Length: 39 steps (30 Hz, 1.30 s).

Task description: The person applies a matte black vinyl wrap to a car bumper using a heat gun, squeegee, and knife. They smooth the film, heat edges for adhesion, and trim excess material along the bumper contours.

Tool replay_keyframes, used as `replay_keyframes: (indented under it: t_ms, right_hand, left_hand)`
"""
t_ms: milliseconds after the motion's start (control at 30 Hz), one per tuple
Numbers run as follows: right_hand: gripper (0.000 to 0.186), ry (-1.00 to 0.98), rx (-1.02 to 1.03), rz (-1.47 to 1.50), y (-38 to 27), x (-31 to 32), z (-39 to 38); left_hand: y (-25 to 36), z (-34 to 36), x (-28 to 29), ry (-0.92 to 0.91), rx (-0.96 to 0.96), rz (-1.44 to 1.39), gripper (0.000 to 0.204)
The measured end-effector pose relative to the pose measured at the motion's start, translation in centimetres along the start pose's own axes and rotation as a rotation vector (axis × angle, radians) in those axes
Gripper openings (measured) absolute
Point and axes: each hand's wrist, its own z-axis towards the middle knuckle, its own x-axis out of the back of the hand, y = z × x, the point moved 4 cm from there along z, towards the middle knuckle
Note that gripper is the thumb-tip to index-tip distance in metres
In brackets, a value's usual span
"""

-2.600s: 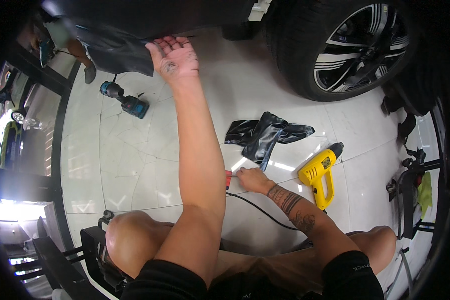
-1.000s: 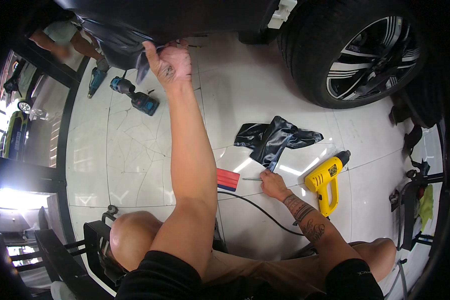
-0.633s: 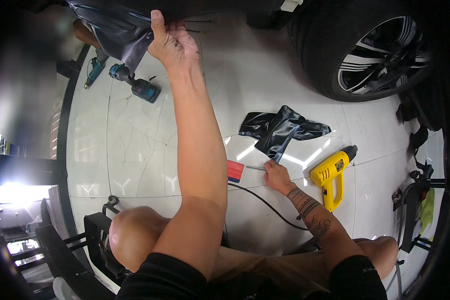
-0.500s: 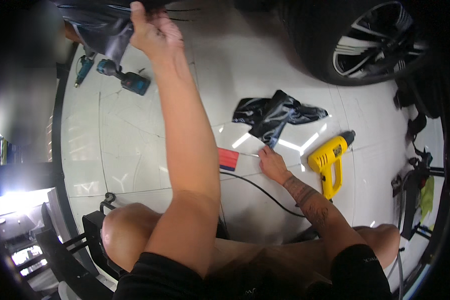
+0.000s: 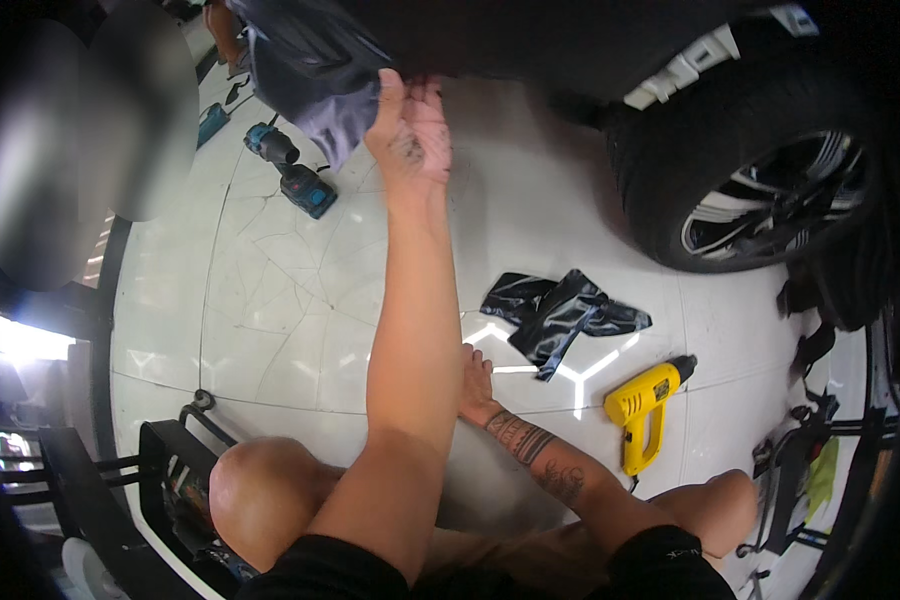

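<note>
My left hand (image 5: 410, 135) is raised palm up at the black film (image 5: 325, 105) on the lower edge of a dark car panel (image 5: 510, 35), fingers extended and thumb against the film. My right hand (image 5: 476, 385) is low near the white floor, partly behind my left forearm, fingers bent; what they grip is hidden. Right of it lies a yellow heat gun (image 5: 633, 405); a crumpled piece of black film (image 5: 560, 315) lies just beyond.
A wheel (image 5: 755, 195) stands upper right. Blue-black power tools (image 5: 305, 190) lie left of my raised hand, another person's leg (image 5: 222, 40) behind them. Black metal frames (image 5: 160, 445) flank me, and my bare knees are at either side.
The view has shifted. My right hand has moved left, behind my left forearm, where the red squeegee and thin rod are now out of sight. My left hand stays at the film.
</note>
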Motion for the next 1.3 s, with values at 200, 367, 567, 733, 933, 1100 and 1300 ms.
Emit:
replay_keyframes:
  t_ms: [200,367,567,733,933,1100,1300]
  right_hand:
    - [0.039,0.012,0.106,0.394,4.2,3.4,2.3]
    - [0.025,0.394,0.071,0.600,1.7,30.7,5.6]
    - [0.017,0.985,0.719,-0.129,-8.6,43.4,6.5]
    - [0.016,1.147,0.704,-0.442,-9.7,41.2,9.6]
    - [0.012,1.164,0.623,-0.573,-9.8,38.8,11.0]
    - [0.015,1.069,0.660,-0.456,-8.8,40.0,9.3]
    - [0.018,1.183,0.627,-0.516,-9.5,39.2,10.4]
  left_hand:
    - [-1.7,-0.4,-0.6,0.065,-0.020,-0.084,0.033]
    - [-0.8,-0.1,0.2,0.110,0.022,-0.125,0.036]
    - [-1.8,-0.1,0.2,0.058,0.084,-0.211,0.040]
    - [-2.4,0.0,0.1,0.160,0.063,-0.157,0.035]
    - [-2.8,-0.4,0.4,0.313,0.238,-0.113,0.020]
    - [-2.1,0.2,0.7,0.277,0.105,-0.173,0.022]
    - [-2.8,0.0,0.0,0.249,0.154,-0.153,0.023]
